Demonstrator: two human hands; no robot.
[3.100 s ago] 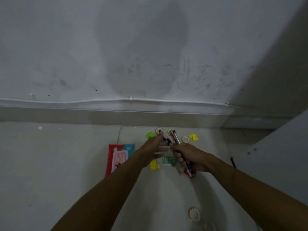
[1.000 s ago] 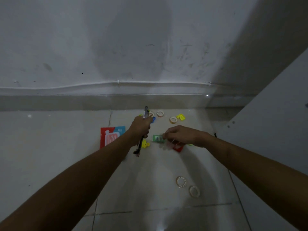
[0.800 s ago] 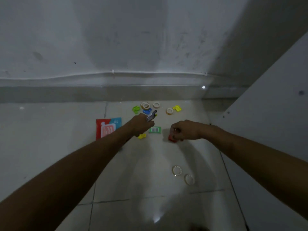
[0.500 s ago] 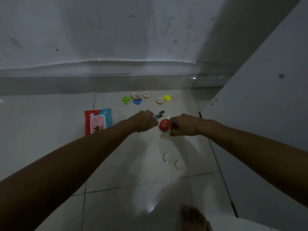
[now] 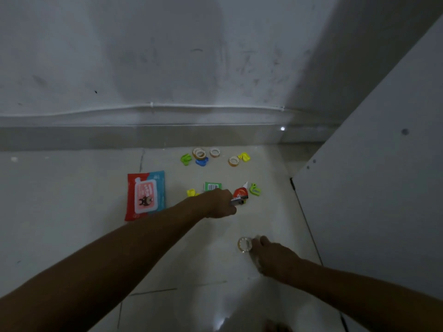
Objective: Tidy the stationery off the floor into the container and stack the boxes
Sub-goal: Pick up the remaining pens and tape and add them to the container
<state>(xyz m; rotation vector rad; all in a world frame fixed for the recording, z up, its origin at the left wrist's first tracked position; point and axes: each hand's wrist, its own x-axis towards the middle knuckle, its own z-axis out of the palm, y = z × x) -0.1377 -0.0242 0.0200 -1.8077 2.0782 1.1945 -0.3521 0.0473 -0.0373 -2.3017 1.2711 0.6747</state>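
Most stationery is not yet gathered, I judge; no container shows. At 9 o'clock lies a wipes packet (image 5: 146, 195), at 12 o'clock tape rolls (image 5: 199, 153) and clips. Left hand (image 5: 219, 203) grips pens (image 5: 237, 201); right hand (image 5: 273, 254) touches a ring (image 5: 244, 244), its finger state unclear.

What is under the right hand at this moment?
The right hand lies over the floor, its fingertips at a clear tape ring. Whatever lies beneath the palm is covered.
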